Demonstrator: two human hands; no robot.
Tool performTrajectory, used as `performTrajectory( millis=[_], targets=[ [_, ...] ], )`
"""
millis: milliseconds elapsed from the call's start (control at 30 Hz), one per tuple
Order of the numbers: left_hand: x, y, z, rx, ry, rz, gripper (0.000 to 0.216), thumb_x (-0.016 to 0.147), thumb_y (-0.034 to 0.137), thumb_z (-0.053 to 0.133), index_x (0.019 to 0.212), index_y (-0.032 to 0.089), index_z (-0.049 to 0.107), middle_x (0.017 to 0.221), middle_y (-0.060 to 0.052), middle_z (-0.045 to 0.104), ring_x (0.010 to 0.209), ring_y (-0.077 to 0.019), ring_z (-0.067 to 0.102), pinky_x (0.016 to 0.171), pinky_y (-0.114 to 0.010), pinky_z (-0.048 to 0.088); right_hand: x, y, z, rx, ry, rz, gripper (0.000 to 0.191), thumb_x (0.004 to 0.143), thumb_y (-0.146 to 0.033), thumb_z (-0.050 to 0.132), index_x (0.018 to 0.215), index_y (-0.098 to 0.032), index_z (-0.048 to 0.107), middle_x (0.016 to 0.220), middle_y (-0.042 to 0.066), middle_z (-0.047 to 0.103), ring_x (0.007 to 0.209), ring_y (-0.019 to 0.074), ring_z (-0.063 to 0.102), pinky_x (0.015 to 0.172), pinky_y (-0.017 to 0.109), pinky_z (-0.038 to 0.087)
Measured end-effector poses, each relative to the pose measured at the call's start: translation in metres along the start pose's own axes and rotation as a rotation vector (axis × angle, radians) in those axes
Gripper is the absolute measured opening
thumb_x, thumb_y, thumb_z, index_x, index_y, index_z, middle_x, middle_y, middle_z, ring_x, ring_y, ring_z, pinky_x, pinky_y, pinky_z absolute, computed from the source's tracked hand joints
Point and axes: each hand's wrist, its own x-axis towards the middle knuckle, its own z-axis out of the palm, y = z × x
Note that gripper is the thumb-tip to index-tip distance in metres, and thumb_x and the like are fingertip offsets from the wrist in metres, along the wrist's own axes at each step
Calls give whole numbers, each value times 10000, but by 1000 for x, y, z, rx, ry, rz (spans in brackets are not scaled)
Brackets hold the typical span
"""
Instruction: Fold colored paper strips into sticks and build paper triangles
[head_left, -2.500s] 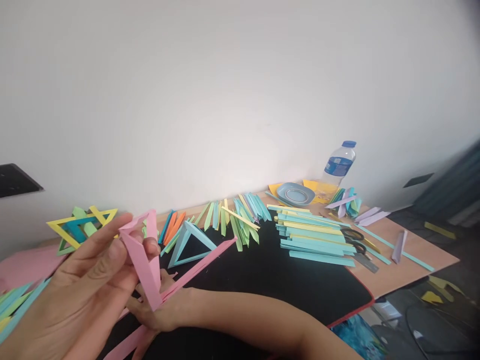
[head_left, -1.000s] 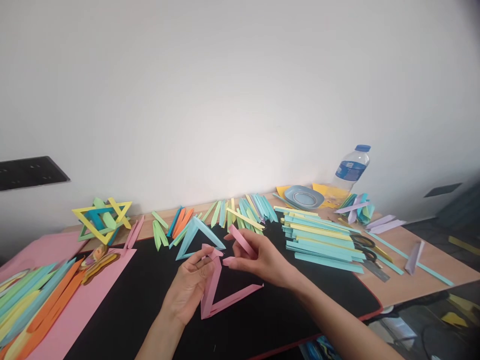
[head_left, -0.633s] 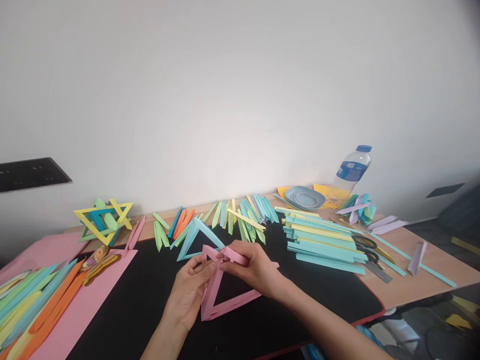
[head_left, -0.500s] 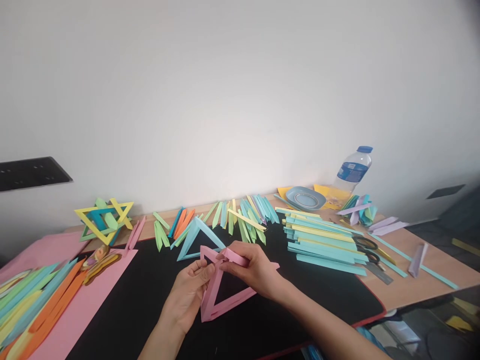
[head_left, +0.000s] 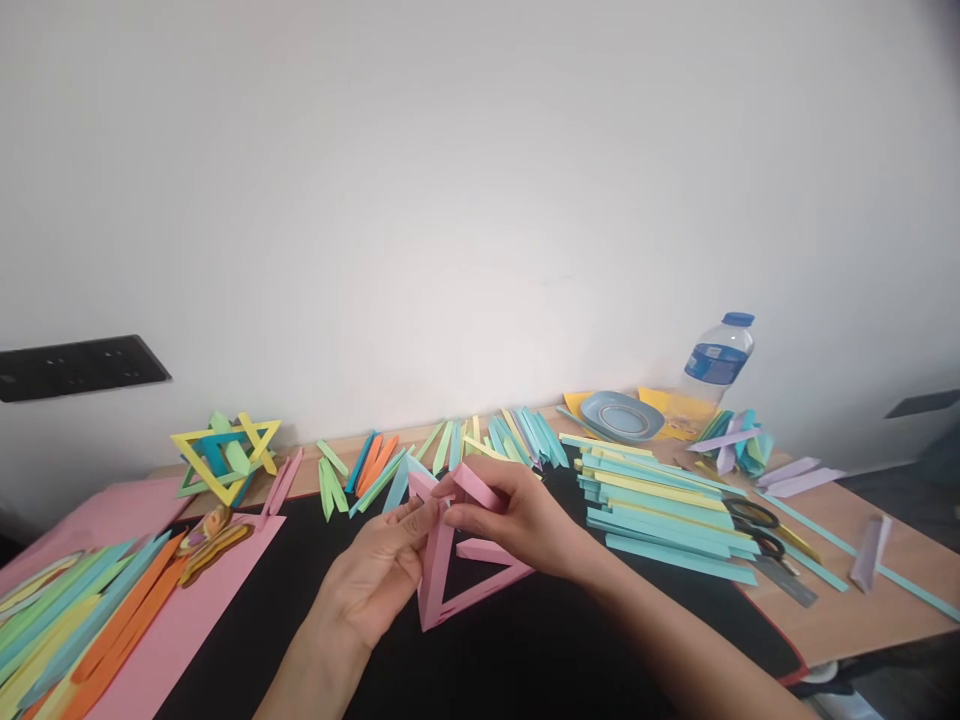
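A pink folded-paper triangle frame (head_left: pixel 436 580) stands lifted over the black mat (head_left: pixel 525 660). My left hand (head_left: pixel 379 575) pinches its left side near the top corner. My right hand (head_left: pixel 525 520) grips the upper strip at that same corner, fingers closed on the paper. A light blue paper triangle (head_left: pixel 397 485) lies just behind my hands, partly hidden by them.
Folded strips in green, blue and orange line the back (head_left: pixel 450 450). A stack of teal and yellow strips (head_left: pixel 660 500) lies right, with scissors (head_left: pixel 757 525) and a ruler beside. A blue dish (head_left: pixel 621 414) and water bottle (head_left: pixel 716 360) stand far right. A yellow-green star (head_left: pixel 225 455) and pink sheets (head_left: pixel 187 620) lie left.
My right hand brought the loose pink strip end up to the top corner held by my left hand, closing the triangle. Both hands now raise the frame slightly off the mat.
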Motion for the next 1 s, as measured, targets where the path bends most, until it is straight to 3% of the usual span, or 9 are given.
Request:
performTrajectory(
  millis=[67, 167, 333, 533, 700, 1000],
  targets=[
    [0, 9, 5, 21, 1, 41, 117, 707, 18, 687, 785, 104, 699, 733, -56, 717, 678, -139, 678, 665, -175, 551, 5, -6, -4, 71, -35, 12, 296, 877, -446, 505, 900, -173, 615, 756, 5, 551, 646, 105, 488, 602, 230, 406],
    [0, 24, 12, 59, 86, 168, 136, 708, -22, 660, 761, 103, 673, 701, -51, 703, 628, -131, 666, 632, -187, 556, 13, -10, -12, 156, 35, 59, 424, 931, -507, 330, 839, -170, 571, 695, -9, 502, 532, 77, 403, 496, 213, 352],
    [5, 48, 22, 84, 90, 312, 138, 675, -24, 689, 708, 97, 634, 651, -46, 680, 612, -129, 656, 611, -190, 555, 26, -15, -28, 96, 100, 64, 368, 866, -488, 500, 720, -161, 583, 589, -32, 458, 502, 72, 407, 476, 205, 348],
    [20, 61, 27, 49, 33, 281, 127, 653, -9, 716, 689, 90, 646, 620, -37, 669, 542, -117, 634, 540, -188, 552, 39, -25, -38, 237, 17, 120, 269, 805, -403, 624, 732, -146, 595, 604, -18, 556, 546, 78, 515, 524, 204, 419],
    [30, 57, 23, 16, -28, 210, 131, 642, -5, 728, 637, 102, 653, 599, -26, 666, 543, -105, 637, 550, -155, 545, 46, -16, -34, 363, 14, 161, 222, 762, -350, 684, 810, -142, 620, 666, -2, 618, 622, 99, 584, 602, 231, 475],
    [40, 55, 19, -18, -73, 150, 81, 713, 20, 685, 673, 90, 673, 627, -29, 678, 559, -102, 641, 589, -177, 563, 49, -8, -30, 304, 47, 216, 198, 756, -316, 689, 831, -136, 655, 689, -3, 637, 628, 88, 578, 619, 228, 466]
  ],
)
